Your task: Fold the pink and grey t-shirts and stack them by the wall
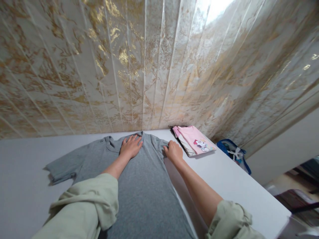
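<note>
A grey short-sleeved T-shirt (139, 192) lies spread over the white table, its neckline toward the far edge. My left hand (131, 146) rests flat on the shirt beside the collar, fingers spread. At the shirt's right sleeve, my right hand (173, 151) has its fingers closed on the fabric near the cuff. The other sleeve lies stretched out to the left. The shirt's lower part runs out of view below and is partly covered by my left forearm.
Folded clothes with a pink printed top (195, 141) are stacked right of the shirt, near the back edge. Beyond the white table's (224, 189) right edge sits a blue-trimmed bag (234, 154). A gold-patterned curtain (129, 66) hangs behind.
</note>
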`<move>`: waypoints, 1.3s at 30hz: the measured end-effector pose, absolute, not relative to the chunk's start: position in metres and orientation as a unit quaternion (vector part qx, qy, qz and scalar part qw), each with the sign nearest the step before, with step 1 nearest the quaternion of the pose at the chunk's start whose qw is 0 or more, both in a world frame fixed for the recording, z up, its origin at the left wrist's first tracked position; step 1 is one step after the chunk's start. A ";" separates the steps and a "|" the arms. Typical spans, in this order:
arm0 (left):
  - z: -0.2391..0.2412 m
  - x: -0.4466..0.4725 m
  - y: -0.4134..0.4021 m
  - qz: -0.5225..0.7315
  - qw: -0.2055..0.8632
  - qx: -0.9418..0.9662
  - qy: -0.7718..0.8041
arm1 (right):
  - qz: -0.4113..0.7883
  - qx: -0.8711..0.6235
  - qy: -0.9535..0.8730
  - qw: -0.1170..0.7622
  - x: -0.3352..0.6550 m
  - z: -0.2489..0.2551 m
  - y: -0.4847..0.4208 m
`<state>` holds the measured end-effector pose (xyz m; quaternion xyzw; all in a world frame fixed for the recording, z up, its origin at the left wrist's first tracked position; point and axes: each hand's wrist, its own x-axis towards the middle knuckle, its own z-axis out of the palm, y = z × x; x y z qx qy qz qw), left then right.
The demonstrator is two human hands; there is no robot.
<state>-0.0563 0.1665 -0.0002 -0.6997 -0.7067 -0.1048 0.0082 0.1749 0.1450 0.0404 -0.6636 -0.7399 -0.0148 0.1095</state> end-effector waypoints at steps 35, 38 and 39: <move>0.024 -0.112 0.125 -0.157 0.087 -0.607 -0.774 | 0.024 -0.518 -0.849 0.103 0.137 0.005 0.104; 0.038 -0.169 0.113 -0.114 0.074 -0.533 -0.835 | 0.023 -0.520 -0.848 0.101 0.136 0.003 0.103; 0.042 -0.185 0.111 -0.096 0.061 -0.520 -0.847 | 0.022 -0.520 -0.847 0.103 0.136 0.002 0.103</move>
